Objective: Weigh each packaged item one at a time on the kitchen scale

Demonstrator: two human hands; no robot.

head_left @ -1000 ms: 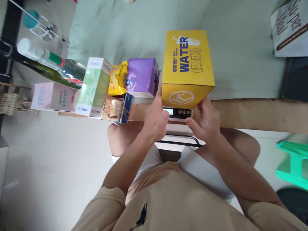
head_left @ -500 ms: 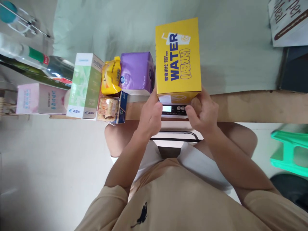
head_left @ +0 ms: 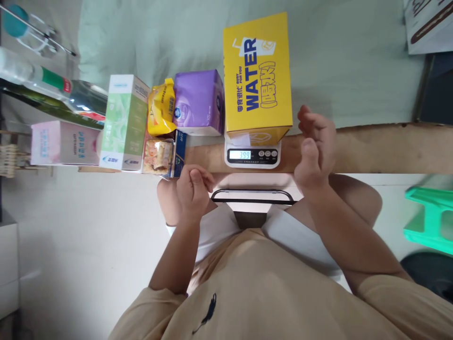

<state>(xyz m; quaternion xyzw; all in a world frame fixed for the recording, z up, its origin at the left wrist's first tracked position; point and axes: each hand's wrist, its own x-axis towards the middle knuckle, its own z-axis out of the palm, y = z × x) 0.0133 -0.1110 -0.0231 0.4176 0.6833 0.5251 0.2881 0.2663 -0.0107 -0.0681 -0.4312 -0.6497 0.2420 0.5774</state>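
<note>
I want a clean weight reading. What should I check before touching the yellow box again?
1. Yellow box rests on the scale: ok.
2. Left hand off box and scale: ok.
3. Right hand off the box: ok, close beside it.
4. Display lit, showing digits: ok.
5. Purple pack not leaning on the box: cannot tell.
6. Reading settled: cannot tell.

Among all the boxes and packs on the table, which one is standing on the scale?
The yellow box marked WATER. It alone sits on the white scale, whose display is lit. The purple pack and green box stand left of it on the table.
</note>
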